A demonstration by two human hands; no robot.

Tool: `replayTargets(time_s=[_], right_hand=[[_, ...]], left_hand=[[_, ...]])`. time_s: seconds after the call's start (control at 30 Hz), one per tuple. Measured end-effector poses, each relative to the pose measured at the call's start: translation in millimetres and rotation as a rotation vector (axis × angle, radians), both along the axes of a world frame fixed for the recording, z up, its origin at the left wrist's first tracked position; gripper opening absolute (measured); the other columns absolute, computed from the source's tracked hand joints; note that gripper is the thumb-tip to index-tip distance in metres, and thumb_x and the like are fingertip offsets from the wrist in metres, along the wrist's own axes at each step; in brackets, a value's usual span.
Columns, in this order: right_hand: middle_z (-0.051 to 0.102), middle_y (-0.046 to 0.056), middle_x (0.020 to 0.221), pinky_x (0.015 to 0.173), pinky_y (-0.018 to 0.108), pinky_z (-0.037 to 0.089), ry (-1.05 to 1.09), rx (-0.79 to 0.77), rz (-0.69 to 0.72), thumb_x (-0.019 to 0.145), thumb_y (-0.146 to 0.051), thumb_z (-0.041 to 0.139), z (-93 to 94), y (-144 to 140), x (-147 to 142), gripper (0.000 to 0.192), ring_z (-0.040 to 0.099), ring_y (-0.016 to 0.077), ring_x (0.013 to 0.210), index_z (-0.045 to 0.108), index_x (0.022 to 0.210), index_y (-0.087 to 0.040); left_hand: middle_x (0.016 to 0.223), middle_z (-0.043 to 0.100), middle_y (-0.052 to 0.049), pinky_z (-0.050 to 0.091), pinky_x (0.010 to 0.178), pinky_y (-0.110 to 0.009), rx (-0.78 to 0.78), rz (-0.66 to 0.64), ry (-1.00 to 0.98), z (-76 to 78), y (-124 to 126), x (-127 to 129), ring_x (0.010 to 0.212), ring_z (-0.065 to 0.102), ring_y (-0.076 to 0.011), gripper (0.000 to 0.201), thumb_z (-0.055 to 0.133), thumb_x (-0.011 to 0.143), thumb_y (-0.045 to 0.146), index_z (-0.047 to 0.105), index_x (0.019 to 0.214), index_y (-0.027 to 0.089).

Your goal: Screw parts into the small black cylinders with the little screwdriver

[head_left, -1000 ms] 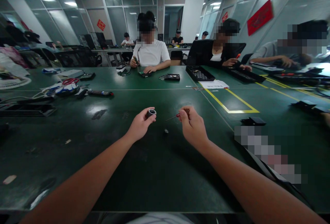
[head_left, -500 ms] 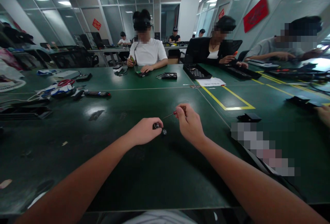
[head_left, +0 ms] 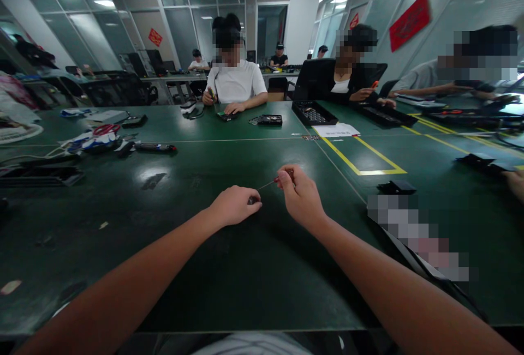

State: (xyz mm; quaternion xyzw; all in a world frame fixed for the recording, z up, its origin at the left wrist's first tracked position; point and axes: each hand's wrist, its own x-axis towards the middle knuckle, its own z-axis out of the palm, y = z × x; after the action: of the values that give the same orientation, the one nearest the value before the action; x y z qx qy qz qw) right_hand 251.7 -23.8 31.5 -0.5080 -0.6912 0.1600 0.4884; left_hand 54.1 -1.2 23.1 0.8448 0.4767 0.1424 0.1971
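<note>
My left hand (head_left: 235, 206) rests low on the green table (head_left: 204, 257), its fingers closed around a small dark ring-shaped part (head_left: 252, 200) that is mostly hidden. My right hand (head_left: 300, 197) pinches a thin screwdriver (head_left: 273, 182) with a red handle, its metal tip pointing left toward the part. The two hands are close together near the table's middle.
Scissors (head_left: 107, 128), a pen-like tool (head_left: 155, 148) and flat black trays (head_left: 36, 175) lie at the left. A black parts tray (head_left: 314, 113), a white sheet (head_left: 338, 130) and yellow tape lines (head_left: 364, 163) are ahead right. A small black box (head_left: 396, 186) sits to the right. Several people work across the table.
My left hand dropped from a raised position to the table with the ring-shaped part, covering the small piece that lay there. My right hand stayed almost still.
</note>
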Motion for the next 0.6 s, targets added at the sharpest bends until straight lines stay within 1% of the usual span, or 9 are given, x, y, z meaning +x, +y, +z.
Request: replayTargets(time_s=[0.07, 0.1, 0.2, 0.23, 0.33, 0.4, 0.43, 0.5, 0.6], right_hand=[[0.07, 0.003, 0.08, 0.068, 0.032, 0.046, 0.003, -0.007, 0.007, 0.101, -0.039, 0.042, 0.6, 0.0, 0.3, 0.022, 0.066, 0.0198, 0.072, 0.057, 0.095, -0.024], [0.069, 0.003, 0.079, 0.068, 0.032, 0.046, 0.003, -0.011, 0.011, 0.101, -0.039, 0.042, 0.8, 0.0, 0.5, 0.022, 0.065, 0.0197, 0.072, 0.057, 0.095, -0.023], [0.069, 0.003, 0.079, 0.068, 0.033, 0.046, -0.006, -0.031, 0.018, 0.101, -0.04, 0.043, 0.3, 0.2, 0.9, 0.023, 0.065, 0.0199, 0.072, 0.058, 0.095, -0.023], [0.069, 0.003, 0.08, 0.069, 0.033, 0.046, -0.007, -0.038, 0.021, 0.101, -0.04, 0.043, -0.1, 0.4, 0.9, 0.024, 0.066, 0.0201, 0.074, 0.058, 0.095, -0.023], [0.07, 0.004, 0.084, 0.071, 0.034, 0.047, 0.005, -0.061, 0.037, 0.101, -0.04, 0.042, -2.1, 1.5, 1.0, 0.024, 0.067, 0.0208, 0.078, 0.058, 0.096, -0.023], [0.071, 0.004, 0.084, 0.071, 0.034, 0.047, 0.012, -0.071, 0.044, 0.101, -0.04, 0.042, -3.4, 2.5, 1.1, 0.024, 0.068, 0.021, 0.078, 0.058, 0.096, -0.023], [0.071, 0.004, 0.084, 0.071, 0.034, 0.047, 0.012, -0.075, 0.044, 0.101, -0.04, 0.043, -3.9, 3.0, 1.2, 0.024, 0.068, 0.021, 0.078, 0.058, 0.096, -0.023], [0.07, 0.004, 0.084, 0.071, 0.034, 0.047, 0.012, -0.078, 0.038, 0.101, -0.04, 0.043, -4.8, 4.0, 1.4, 0.024, 0.068, 0.0209, 0.079, 0.059, 0.096, -0.023], [0.07, 0.003, 0.083, 0.071, 0.033, 0.048, 0.015, -0.078, 0.033, 0.101, -0.039, 0.044, -6.0, 5.5, 1.4, 0.023, 0.068, 0.0202, 0.078, 0.059, 0.096, -0.022]], left_hand=[[0.094, 0.075, -0.005, 0.048, 0.071, -0.032, -0.03, 0.055, -0.05, 1.4, 4.5, -12.7, 0.083, 0.068, -0.0243, 0.02, 0.061, 0.087, 0.037, 0.077, 0.093, 0.026], [0.095, 0.075, -0.005, 0.048, 0.07, -0.031, -0.054, 0.092, -0.083, 1.9, 7.6, -21.0, 0.082, 0.068, -0.0234, 0.022, 0.06, 0.087, 0.037, 0.077, 0.095, 0.026], [0.093, 0.073, -0.006, 0.045, 0.061, -0.029, -0.185, 0.259, -0.241, 3.0, 17.3, -53.7, 0.065, 0.063, -0.0173, 0.029, 0.059, 0.087, 0.039, 0.076, 0.104, 0.024], [0.091, 0.072, -0.006, 0.043, 0.058, -0.027, -0.226, 0.329, -0.316, 3.8, 19.9, -66.7, 0.06, 0.059, -0.0152, 0.03, 0.058, 0.087, 0.039, 0.075, 0.106, 0.023], [0.091, 0.069, -0.005, 0.035, 0.049, -0.022, -0.308, 0.532, -0.588, 8.8, 22.8, -108.8, 0.06, 0.055, -0.0118, 0.03, 0.062, 0.084, 0.039, 0.072, 0.105, 0.02], [0.088, 0.065, -0.002, 0.034, 0.048, -0.02, -0.36, 0.651, -0.803, 15.3, 19.8, -136.9, 0.062, 0.054, -0.0101, 0.028, 0.064, 0.084, 0.039, 0.068, 0.101, 0.017], [0.082, 0.062, 0.0, 0.033, 0.049, -0.018, -0.361, 0.72, -0.866, 19.3, 17.0, -150.3, 0.061, 0.052, -0.0088, 0.024, 0.062, 0.087, 0.039, 0.065, 0.095, 0.016], [0.074, 0.056, 0.005, 0.03, 0.052, -0.015, -0.328, 0.808, -0.946, 28.3, 9.9, -176.2, 0.061, 0.048, -0.0054, 0.019, 0.055, 0.094, 0.033, 0.059, 0.089, 0.015], [0.068, 0.053, 0.005, 0.032, 0.054, -0.016, -0.233, 0.998, -1.033, 40.0, -1.4, -216.6, 0.058, 0.046, -0.0058, 0.018, 0.045, 0.099, 0.022, 0.057, 0.088, 0.014]])
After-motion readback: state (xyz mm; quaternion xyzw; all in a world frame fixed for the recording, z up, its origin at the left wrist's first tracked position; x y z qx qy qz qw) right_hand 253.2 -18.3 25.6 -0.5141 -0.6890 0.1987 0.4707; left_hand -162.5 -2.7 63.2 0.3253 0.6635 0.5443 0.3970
